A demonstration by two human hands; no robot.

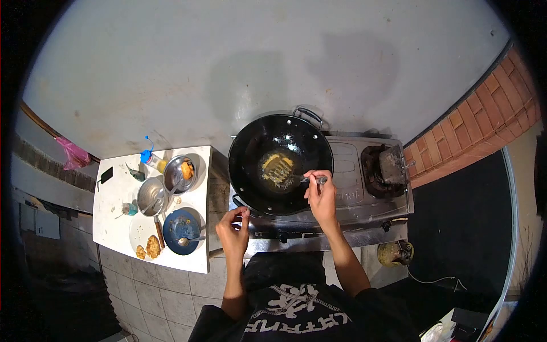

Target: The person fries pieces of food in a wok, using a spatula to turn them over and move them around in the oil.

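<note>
A large black wok (250, 148) sits on the left side of the steel gas stove. In its bottom, something yellowish (277, 162) lies in oil, under the slotted head of a metal spatula (279, 170). My right hand (321, 192) is closed around the spatula's handle at the wok's right side. Near the wok's lower left handle is my left hand (233, 228), its fingers pinched together; whether anything small is between them is too unclear to tell.
A white table (117, 216) at the left bears metal bowls (151, 195), a blue plate (181, 219) with a spoon, fried pieces (153, 247), a bottle (152, 160) and a phone (107, 175). A second burner (377, 171) is at the right.
</note>
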